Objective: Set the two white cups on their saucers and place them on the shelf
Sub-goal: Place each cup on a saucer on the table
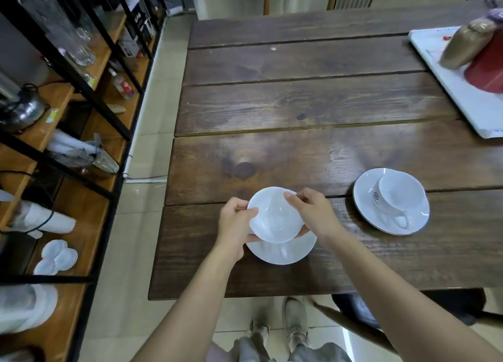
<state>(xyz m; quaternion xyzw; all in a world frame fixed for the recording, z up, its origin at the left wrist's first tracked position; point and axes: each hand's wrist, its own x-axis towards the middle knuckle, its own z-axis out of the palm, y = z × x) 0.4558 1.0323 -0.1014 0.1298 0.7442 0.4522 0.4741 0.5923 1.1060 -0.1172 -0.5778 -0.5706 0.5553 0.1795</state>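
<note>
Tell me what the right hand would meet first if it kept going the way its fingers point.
The right hand points up-left across the held cup. Past its rim, probably only bare table, though depth is unclear.

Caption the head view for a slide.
Both hands, left and right, hold a white cup over its saucer; second cup already set.

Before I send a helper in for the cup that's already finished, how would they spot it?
Start at the dark plank table and go to its near edge, right of the person's hands. There a white cup sits on a saucer, handle toward the viewer. Unlike the other cup, gripped by the left hand and right hand, it stands untouched and bears a small dark logo.
</note>
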